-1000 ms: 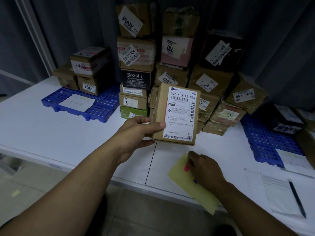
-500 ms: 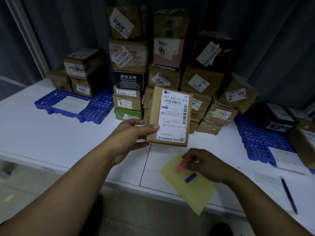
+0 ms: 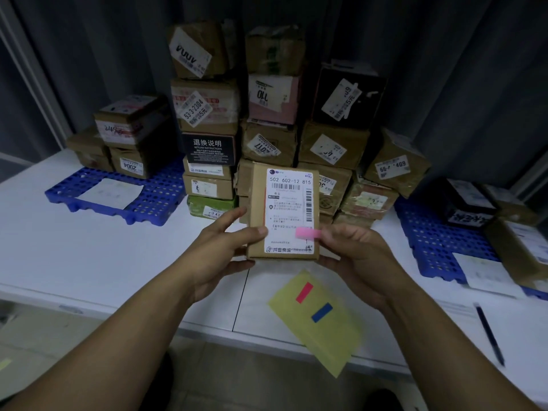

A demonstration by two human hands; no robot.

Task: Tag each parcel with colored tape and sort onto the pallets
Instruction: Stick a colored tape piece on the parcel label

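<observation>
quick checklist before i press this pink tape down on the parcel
1. Parcel held steady by left hand: ok.
2. Pink tape strip pinched in right hand: ok.
3. Strip lined up over the shipping label, near its right edge: ok.
4. Strip already stuck flat: cannot tell.
5. Barcode left uncovered: ok.
6. Spare red strip and blue strip on the yellow sheet: ok.

Looks like a small parcel sorting room: taped-up cardboard parcels (image 3: pixel 268 120) with shipping labels stacked on a white table (image 3: pixel 59 247), blue plastic pallets (image 3: pixel 154 197) either side, dark curtains (image 3: pixel 459 69) behind.
</observation>
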